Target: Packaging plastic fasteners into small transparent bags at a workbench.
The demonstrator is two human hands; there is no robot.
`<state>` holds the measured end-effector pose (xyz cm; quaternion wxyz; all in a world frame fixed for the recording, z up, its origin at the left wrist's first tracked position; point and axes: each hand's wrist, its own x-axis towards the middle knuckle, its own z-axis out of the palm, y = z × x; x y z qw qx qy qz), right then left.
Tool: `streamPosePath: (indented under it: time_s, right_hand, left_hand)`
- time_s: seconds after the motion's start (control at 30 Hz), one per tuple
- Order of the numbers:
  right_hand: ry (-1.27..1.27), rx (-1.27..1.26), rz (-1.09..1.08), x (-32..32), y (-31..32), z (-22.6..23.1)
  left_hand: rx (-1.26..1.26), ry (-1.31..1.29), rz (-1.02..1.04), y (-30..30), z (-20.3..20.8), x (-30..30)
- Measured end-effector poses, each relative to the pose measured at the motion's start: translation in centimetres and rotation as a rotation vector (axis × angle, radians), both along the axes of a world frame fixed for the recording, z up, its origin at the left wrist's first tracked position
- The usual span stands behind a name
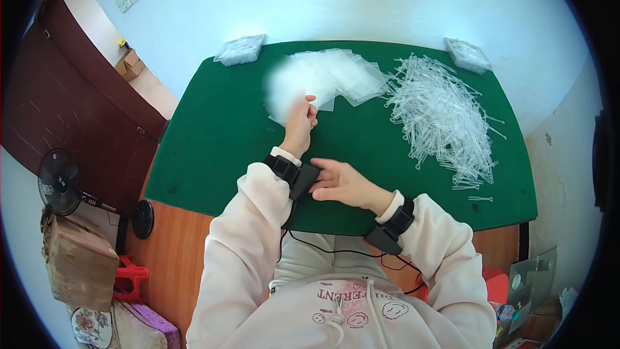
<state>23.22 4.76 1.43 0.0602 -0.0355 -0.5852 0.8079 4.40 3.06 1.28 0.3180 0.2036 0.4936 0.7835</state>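
My left hand [299, 126] reaches over the green table, its fingers closed at the near edge of a whitish translucent plastic bag [284, 84]. That bag is smeared by motion. Behind and to its right, several flat translucent bags [355, 77] lie fanned out, overlapping. Closer to me, my right hand [345, 185] is open and holds nothing, its fingers apart and pointing left beside my left wrist. A big heap of clear, thin plastic sticks [442, 116], some with forked or looped ends, covers the table's right side. One single stick [480, 198] lies apart in front of it.
Filled clear packs stand at the table's [206, 155] far corners, one pack [240, 50] left and another pack [468, 56] right. Black bands with boxes and cables sit on my wrists. A fan [61, 181], cardboard box [77, 262] and red stool [132, 278] are on the left.
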Motion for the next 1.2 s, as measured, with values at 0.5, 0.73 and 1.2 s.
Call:
streamPosePath:
  time_s: [0.5, 0.73, 1.2]
  right_hand:
    - [0.133, 0.876, -1.006, -1.2, 10.5, -1.5]
    - [0.271, 1.35, -0.922, -1.0, 9.3, -0.2]
    - [-0.157, 1.535, -1.077, 4.2, 16.6, 1.5]
  left_hand:
    - [0.031, -0.032, -0.137, -0.7, 0.2, 1.5]
    - [-0.082, 0.15, -0.271, -0.6, 0.4, 4.8]
    - [-0.058, 0.162, -0.241, -1.4, -0.9, -0.3]
